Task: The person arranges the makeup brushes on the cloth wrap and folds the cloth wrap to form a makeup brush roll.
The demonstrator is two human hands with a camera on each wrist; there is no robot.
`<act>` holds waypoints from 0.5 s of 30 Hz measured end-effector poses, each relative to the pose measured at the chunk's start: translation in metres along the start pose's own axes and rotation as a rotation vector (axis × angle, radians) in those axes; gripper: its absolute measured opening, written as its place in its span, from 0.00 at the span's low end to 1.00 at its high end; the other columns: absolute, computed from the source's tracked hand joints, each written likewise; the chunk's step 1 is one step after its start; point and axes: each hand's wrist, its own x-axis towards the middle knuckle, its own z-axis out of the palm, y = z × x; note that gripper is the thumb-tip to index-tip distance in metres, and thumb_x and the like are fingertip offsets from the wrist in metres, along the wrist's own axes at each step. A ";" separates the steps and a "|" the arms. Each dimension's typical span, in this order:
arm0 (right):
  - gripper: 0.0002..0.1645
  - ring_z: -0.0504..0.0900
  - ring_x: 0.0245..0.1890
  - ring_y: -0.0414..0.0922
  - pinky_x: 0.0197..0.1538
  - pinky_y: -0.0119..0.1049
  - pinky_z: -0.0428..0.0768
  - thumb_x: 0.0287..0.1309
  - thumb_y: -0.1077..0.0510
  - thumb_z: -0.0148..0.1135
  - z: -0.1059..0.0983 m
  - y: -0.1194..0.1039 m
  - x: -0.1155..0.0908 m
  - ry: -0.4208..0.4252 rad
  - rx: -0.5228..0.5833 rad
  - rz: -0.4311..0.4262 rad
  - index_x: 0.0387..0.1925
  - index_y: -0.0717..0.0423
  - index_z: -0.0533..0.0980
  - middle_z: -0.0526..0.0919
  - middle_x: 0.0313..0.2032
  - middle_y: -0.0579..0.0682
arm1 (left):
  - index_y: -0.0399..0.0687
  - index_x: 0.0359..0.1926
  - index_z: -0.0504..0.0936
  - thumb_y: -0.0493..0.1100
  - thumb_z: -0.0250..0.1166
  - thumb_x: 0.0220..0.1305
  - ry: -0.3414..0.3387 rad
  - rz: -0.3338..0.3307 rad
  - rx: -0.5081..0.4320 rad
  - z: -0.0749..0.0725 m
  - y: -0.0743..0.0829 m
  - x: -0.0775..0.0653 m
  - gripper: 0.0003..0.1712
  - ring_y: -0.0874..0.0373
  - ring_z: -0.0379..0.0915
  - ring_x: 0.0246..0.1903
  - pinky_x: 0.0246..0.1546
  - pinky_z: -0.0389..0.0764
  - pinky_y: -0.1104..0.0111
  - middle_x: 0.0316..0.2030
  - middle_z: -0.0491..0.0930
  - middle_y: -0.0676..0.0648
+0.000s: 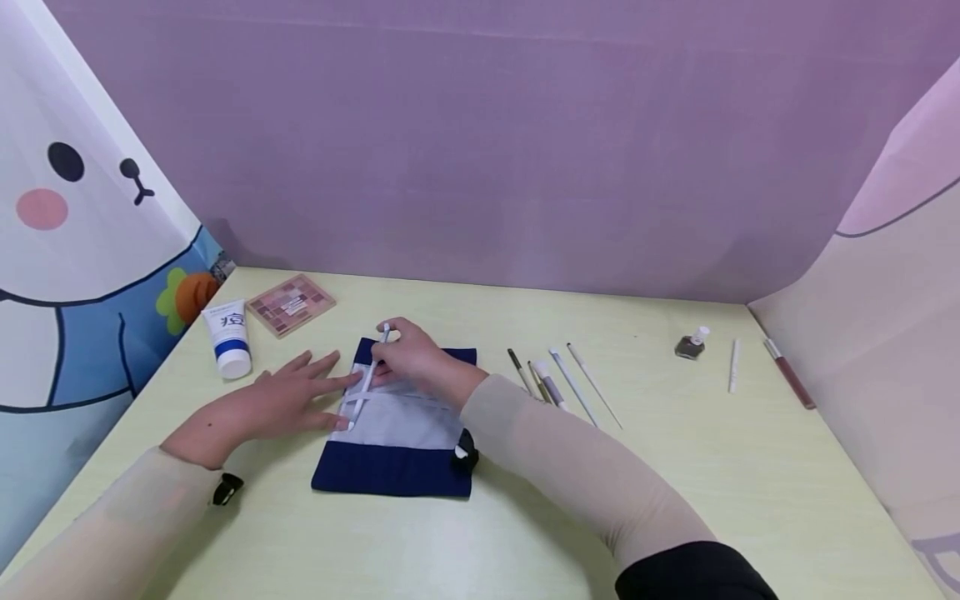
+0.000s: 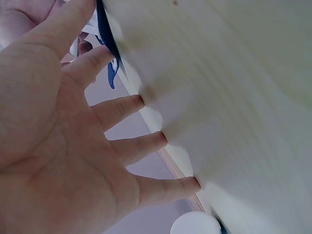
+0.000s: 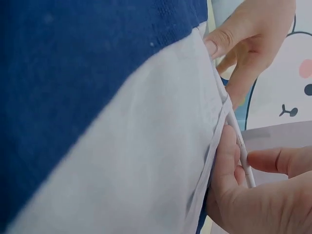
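A navy and light grey fabric brush roll (image 1: 393,472) lies unfolded on the table, with a thin elastic band across its grey part. My right hand (image 1: 414,357) pinches a slim white pen-like stick (image 1: 366,385) near its upper end, between thumb and fingers. In the right wrist view the stick (image 3: 236,127) passes under the band, along the roll's left edge. My left hand (image 1: 281,404) is spread flat-fingered at that edge, its thumb by the stick's lower end. Its other fingertips (image 2: 158,139) rest on the table in the left wrist view.
Right of the roll lie several slim pencils and brushes, including a pale blue one (image 1: 572,385). Further right are a small dark bottle (image 1: 692,343), a white stick (image 1: 734,367) and a brown tube (image 1: 791,375). A white cream tube (image 1: 228,333) and a makeup palette (image 1: 291,305) sit at the back left.
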 end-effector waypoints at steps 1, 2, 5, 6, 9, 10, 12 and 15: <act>0.35 0.85 0.30 0.48 0.45 0.44 0.94 0.71 0.68 0.55 0.000 0.000 0.000 0.003 0.001 -0.001 0.77 0.56 0.66 0.83 0.41 0.57 | 0.69 0.81 0.67 0.79 0.62 0.66 0.000 0.000 0.001 0.000 0.000 0.000 0.48 0.15 0.43 0.79 0.62 0.55 0.12 0.84 0.53 0.31; 0.36 0.85 0.30 0.47 0.44 0.44 0.94 0.71 0.68 0.55 0.000 0.000 0.000 0.001 0.000 -0.002 0.78 0.56 0.65 0.83 0.41 0.57 | 0.68 0.81 0.67 0.79 0.62 0.66 0.001 0.001 0.002 0.000 0.001 0.000 0.48 0.14 0.43 0.79 0.62 0.55 0.12 0.84 0.53 0.31; 0.36 0.85 0.30 0.47 0.42 0.42 0.94 0.72 0.67 0.55 0.000 0.001 0.001 -0.017 -0.027 0.007 0.79 0.56 0.65 0.82 0.40 0.56 | 0.68 0.81 0.67 0.79 0.62 0.66 0.004 0.004 0.004 0.000 0.001 0.000 0.48 0.14 0.43 0.79 0.62 0.55 0.11 0.84 0.53 0.31; 0.36 0.85 0.30 0.46 0.42 0.41 0.93 0.72 0.67 0.55 0.000 0.001 0.001 -0.025 -0.037 0.013 0.78 0.55 0.65 0.81 0.40 0.55 | 0.68 0.81 0.68 0.78 0.62 0.66 0.005 0.006 0.004 0.000 0.001 -0.001 0.48 0.14 0.44 0.79 0.61 0.55 0.11 0.84 0.53 0.31; 0.32 0.86 0.31 0.46 0.39 0.38 0.93 0.73 0.66 0.56 0.001 0.003 0.001 -0.055 -0.061 0.026 0.76 0.55 0.68 0.82 0.38 0.55 | 0.68 0.81 0.68 0.77 0.62 0.67 0.007 0.010 0.000 0.000 0.000 -0.001 0.47 0.15 0.44 0.79 0.61 0.54 0.11 0.84 0.53 0.31; 0.30 0.86 0.31 0.46 0.38 0.37 0.92 0.73 0.66 0.57 0.001 0.003 0.000 -0.061 -0.064 0.028 0.74 0.55 0.69 0.82 0.37 0.56 | 0.67 0.81 0.68 0.77 0.62 0.67 0.007 0.010 -0.004 0.000 0.000 -0.001 0.47 0.15 0.43 0.79 0.62 0.54 0.11 0.84 0.53 0.31; 0.26 0.87 0.31 0.46 0.37 0.36 0.92 0.74 0.66 0.58 0.002 0.003 0.000 -0.069 -0.075 0.030 0.70 0.56 0.71 0.82 0.36 0.56 | 0.67 0.81 0.68 0.77 0.63 0.67 0.004 0.009 -0.010 -0.001 0.001 -0.001 0.47 0.15 0.43 0.79 0.62 0.54 0.11 0.84 0.53 0.31; 0.19 0.86 0.29 0.45 0.34 0.33 0.90 0.74 0.65 0.58 0.002 0.004 -0.001 -0.076 -0.103 0.034 0.63 0.56 0.73 0.82 0.33 0.54 | 0.66 0.81 0.68 0.76 0.63 0.67 0.002 0.010 -0.016 -0.002 0.001 -0.001 0.47 0.15 0.43 0.79 0.62 0.54 0.11 0.84 0.53 0.31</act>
